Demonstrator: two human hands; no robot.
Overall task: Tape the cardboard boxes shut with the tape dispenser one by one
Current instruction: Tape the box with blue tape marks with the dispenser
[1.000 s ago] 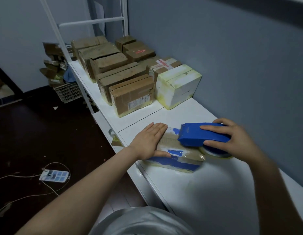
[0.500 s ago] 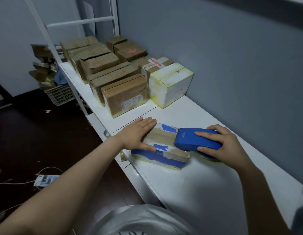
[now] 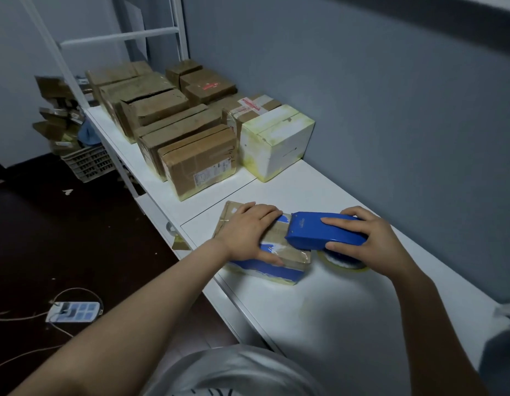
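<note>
A flat blue-and-white cardboard box (image 3: 279, 271) with brown tape on top lies on the white table (image 3: 348, 310). My left hand (image 3: 249, 231) presses flat on the box's left part, fingers spread. My right hand (image 3: 365, 240) grips the blue tape dispenser (image 3: 319, 231), whose front end rests on the box top, right next to my left fingertips. Under the dispenser, the yellowish tape roll (image 3: 344, 264) hangs past the box's right edge.
Several brown cardboard boxes (image 3: 196, 158) and a white box (image 3: 276, 141) stand in rows at the table's far end, against the grey wall. A white rack frame (image 3: 119, 38) rises behind them. On the dark floor to the left lie a power strip (image 3: 73, 311) and a crate (image 3: 88, 164).
The dispenser has slid left along the box top toward my left hand. My left hand stays pressed on the box. The camera view has shifted slightly.
</note>
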